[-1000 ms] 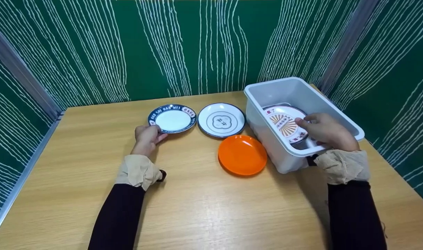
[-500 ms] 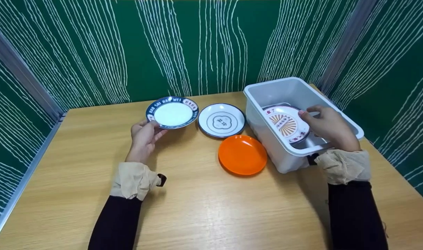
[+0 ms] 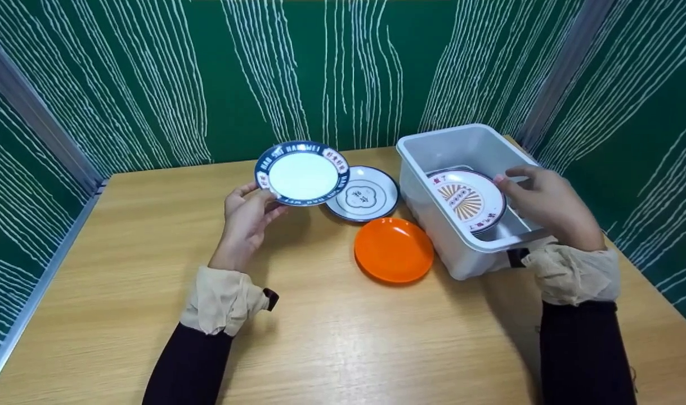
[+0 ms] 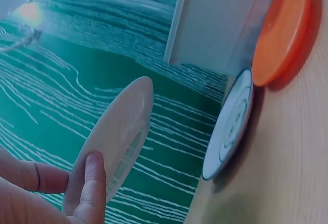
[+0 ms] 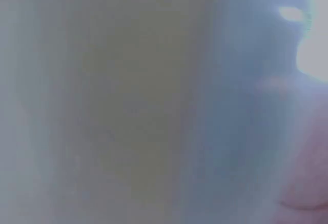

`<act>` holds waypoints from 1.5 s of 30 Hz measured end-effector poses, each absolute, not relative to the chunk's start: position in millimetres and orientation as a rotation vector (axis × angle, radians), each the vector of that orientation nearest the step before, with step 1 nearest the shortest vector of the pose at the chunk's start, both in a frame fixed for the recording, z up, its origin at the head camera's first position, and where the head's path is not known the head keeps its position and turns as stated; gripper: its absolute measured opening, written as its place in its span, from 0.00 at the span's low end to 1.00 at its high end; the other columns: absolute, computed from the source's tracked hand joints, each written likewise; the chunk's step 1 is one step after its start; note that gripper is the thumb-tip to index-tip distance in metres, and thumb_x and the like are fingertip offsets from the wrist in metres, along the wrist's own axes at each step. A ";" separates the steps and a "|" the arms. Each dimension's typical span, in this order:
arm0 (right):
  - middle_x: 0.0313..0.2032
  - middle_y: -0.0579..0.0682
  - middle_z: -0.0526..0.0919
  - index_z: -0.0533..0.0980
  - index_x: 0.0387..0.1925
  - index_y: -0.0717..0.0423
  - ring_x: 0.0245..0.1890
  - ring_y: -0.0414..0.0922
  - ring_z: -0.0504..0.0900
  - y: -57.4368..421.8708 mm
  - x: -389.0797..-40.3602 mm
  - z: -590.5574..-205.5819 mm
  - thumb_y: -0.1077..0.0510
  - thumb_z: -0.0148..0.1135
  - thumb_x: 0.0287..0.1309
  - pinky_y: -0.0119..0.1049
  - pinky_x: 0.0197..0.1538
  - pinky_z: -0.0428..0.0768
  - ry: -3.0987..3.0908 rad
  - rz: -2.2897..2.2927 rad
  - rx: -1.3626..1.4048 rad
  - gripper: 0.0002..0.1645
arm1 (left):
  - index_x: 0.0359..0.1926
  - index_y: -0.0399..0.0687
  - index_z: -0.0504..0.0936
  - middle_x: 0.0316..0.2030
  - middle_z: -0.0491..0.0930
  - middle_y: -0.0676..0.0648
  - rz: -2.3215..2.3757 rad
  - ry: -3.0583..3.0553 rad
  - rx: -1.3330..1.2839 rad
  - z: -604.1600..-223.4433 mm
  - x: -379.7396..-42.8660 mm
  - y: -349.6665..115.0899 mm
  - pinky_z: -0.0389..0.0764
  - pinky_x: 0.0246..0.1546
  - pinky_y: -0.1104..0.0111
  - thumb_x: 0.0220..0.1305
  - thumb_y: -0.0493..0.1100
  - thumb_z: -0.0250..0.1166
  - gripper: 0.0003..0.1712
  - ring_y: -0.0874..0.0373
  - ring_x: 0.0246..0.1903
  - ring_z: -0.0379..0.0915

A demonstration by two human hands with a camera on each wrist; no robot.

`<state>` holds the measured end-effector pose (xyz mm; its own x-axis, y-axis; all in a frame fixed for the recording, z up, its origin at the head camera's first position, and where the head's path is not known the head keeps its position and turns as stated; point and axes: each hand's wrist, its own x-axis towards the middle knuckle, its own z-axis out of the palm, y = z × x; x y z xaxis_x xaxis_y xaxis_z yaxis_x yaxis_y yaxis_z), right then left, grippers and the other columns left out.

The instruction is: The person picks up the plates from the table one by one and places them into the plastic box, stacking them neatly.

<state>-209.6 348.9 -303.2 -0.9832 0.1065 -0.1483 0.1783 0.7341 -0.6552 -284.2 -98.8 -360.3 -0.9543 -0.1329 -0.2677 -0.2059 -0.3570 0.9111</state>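
My left hand pinches the near-left rim of a white plate with a dark blue lettered border, held tilted above the table. In the left wrist view the plate's pale underside shows, with fingers against it. My right hand hovers over the near right side of a white plastic tub, fingers loosely bent, with no object visible in them. Inside the tub lies a white plate with an orange ray pattern, close to the right thumb. The right wrist view is too blurred to make out.
A white plate with a thin dark rim lies partly behind the lifted one. Nearer me, an orange plate rests beside the tub. A green wall with white lines bounds the wooden table at the back.
My left hand has lifted the blue-bordered plate off the table and carried it right, partly over the thin-rimmed plate. My right hand has moved slightly right, away from the plate in the tub.
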 end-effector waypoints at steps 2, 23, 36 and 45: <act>0.67 0.69 0.69 0.54 0.78 0.62 0.64 0.63 0.69 345.8 -207.3 -299.2 0.20 0.45 0.64 0.62 0.62 0.73 2.829 -1.101 0.221 0.61 | 0.69 0.45 0.63 0.59 0.74 0.40 2.517 1.757 -0.425 -355.6 -278.8 -97.2 0.87 0.49 0.64 0.72 0.34 0.62 0.29 0.47 0.50 0.82; 0.73 0.64 0.63 0.47 0.82 0.48 0.60 0.61 0.76 296.7 -187.9 -280.6 0.24 0.51 0.65 0.49 0.56 0.84 2.834 -1.250 -0.011 0.57 | 0.66 0.44 0.65 0.49 0.85 0.35 2.549 1.671 -0.104 -320.8 -225.2 -62.4 0.87 0.48 0.57 0.67 0.26 0.61 0.29 0.41 0.44 0.86; 0.63 0.61 0.67 0.50 0.77 0.51 0.51 0.52 0.81 244.9 -194.7 -296.1 0.42 0.64 0.68 0.40 0.52 0.87 1.974 -2.379 -0.072 0.48 | 0.65 0.43 0.65 0.51 0.84 0.36 2.518 1.642 0.069 -316.0 -200.0 -44.3 0.87 0.47 0.55 0.69 0.27 0.61 0.28 0.40 0.46 0.86; 0.48 0.55 0.78 0.63 0.68 0.63 0.32 0.45 0.80 238.7 -190.8 -301.5 0.55 0.58 0.74 0.29 0.32 0.85 1.612 -2.567 -0.149 0.28 | 0.65 0.42 0.64 0.51 0.84 0.35 2.517 1.588 0.086 -318.9 -193.8 -36.9 0.87 0.47 0.55 0.69 0.27 0.61 0.27 0.41 0.45 0.86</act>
